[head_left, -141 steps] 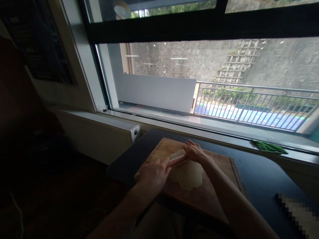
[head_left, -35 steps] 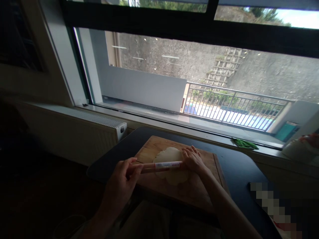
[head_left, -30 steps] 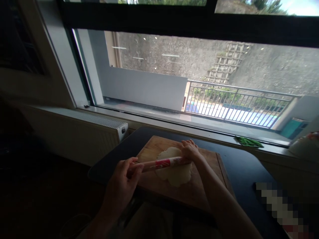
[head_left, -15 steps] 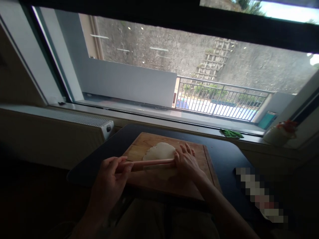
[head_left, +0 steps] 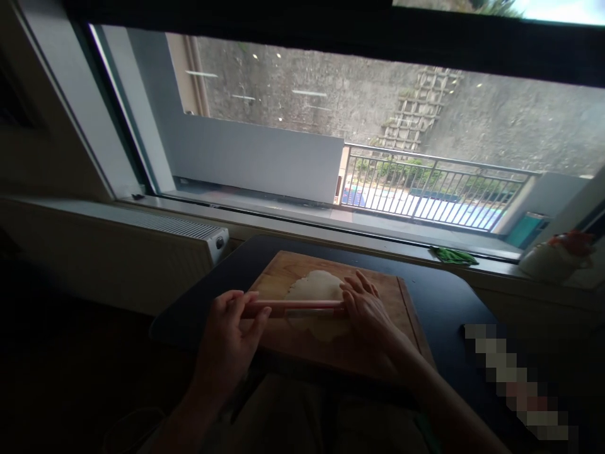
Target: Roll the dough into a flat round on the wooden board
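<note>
A round, flattened sheet of pale dough [head_left: 314,285] lies on the wooden board [head_left: 276,268]. Across the dough runs a slim, pinkish rolling pin [head_left: 295,304], with dough showing on both its far and near sides. My left hand [head_left: 236,325] has its fingers and thumb around the pin's left end. At the right end, my right hand [head_left: 368,309] holds the pin under its palm and thumb side, its fingers reaching forward past it over the dough's right edge. The pin's right tip is hidden by that hand.
The board rests on a dark table [head_left: 454,302]. A radiator [head_left: 208,243] stands left of the table. On the windowsill are a green cloth [head_left: 454,255] and a pale round pot [head_left: 551,255]. A pixelated object [head_left: 515,381] lies at the table's right.
The rolling pin and both hands have moved slightly away from me over the dough, so more dough shows on the near side. The whole view has shifted, placing everything further right.
</note>
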`<state>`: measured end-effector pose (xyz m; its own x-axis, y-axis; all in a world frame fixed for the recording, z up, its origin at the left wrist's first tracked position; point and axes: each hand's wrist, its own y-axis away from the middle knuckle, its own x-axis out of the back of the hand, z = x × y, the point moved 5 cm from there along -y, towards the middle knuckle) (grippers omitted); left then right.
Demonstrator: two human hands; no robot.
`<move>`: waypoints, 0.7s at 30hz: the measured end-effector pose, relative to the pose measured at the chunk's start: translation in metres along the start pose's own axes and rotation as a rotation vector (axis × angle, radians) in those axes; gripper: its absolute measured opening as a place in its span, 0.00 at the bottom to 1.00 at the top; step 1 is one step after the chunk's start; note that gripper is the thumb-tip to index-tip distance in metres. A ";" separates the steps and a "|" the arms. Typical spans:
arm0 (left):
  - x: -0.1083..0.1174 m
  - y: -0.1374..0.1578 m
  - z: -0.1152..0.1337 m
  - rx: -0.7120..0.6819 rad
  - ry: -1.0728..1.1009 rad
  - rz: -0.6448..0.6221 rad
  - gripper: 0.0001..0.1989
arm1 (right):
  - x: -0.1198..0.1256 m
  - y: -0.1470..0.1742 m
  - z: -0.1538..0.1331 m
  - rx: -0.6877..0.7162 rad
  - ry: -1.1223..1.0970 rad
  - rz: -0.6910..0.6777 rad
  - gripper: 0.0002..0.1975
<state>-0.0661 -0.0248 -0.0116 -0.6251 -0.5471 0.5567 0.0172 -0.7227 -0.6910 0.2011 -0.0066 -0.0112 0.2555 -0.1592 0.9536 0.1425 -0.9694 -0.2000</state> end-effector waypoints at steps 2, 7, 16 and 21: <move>-0.001 0.001 0.001 -0.006 -0.001 0.001 0.17 | 0.001 0.025 -0.004 0.027 0.013 0.014 0.25; 0.000 -0.004 0.006 -0.037 -0.067 0.018 0.15 | -0.005 -0.002 0.002 -0.064 0.004 -0.049 0.26; 0.000 -0.013 0.008 -0.078 -0.096 0.025 0.14 | -0.010 -0.078 0.015 -0.124 -0.070 -0.111 0.26; -0.006 -0.016 0.007 -0.108 -0.087 0.037 0.13 | -0.007 -0.001 0.001 -0.078 -0.032 -0.080 0.26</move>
<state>-0.0571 -0.0132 -0.0008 -0.5551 -0.6105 0.5650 -0.0483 -0.6544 -0.7546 0.1997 -0.0044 -0.0182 0.2771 -0.0760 0.9578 0.0892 -0.9905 -0.1045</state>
